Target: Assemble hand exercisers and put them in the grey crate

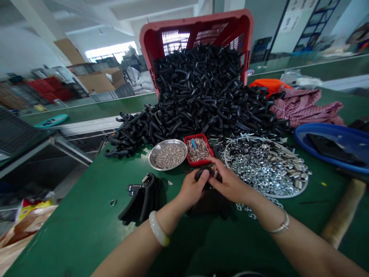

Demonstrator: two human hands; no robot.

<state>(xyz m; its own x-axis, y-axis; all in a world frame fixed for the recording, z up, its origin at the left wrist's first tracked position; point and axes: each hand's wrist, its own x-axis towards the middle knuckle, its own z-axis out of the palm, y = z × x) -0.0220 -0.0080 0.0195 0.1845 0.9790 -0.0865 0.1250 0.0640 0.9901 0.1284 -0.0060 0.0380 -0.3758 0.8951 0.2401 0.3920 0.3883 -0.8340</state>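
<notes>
the left grip [191,189] pinches a black part [199,175], between both grips; the right grip [230,184] curls by a small metal piece [215,173], pinch unclear; slack holding could drop the part.

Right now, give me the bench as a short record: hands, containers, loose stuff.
left hand: closed on a dark rounded part
right hand: at the same part, exact grip unclear
bowl: round silver metal bowl, small metal pieces inside
box: small red box, thin metal pieces, one blue item
crate: tilted red plastic crate, black curved parts spilling out
loose: thin metal ring on green tabletop
</notes>
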